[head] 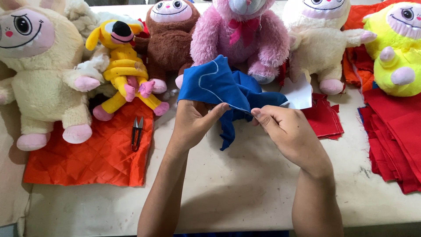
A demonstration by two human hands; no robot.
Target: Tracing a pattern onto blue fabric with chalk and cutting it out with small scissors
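- The desk (245,188) is a pale cream top, scuffed and marked with grey smudges, its near edge running along six o'clock.
- At the centre the left hand (193,120) is closed on the blue cloth (223,87), thumb pressed over its lower edge.
- The right hand (285,127) pinches the same cloth at its three o'clock side, fingers curled in.
- The cloth is bunched and lifted off the desk, a pale curved line drawn on it, one tail hanging down.
- An orange quilted pad (92,158) lies at eight o'clock, with small snips (137,131) on its upper right corner.
- Plush toys line the far edge from nine to two o'clock: a cream one (39,74), a yellow dog (123,66), a brown one (169,44), a pink one (239,39).
- Red cloth pieces (394,140) are stacked at three o'clock.
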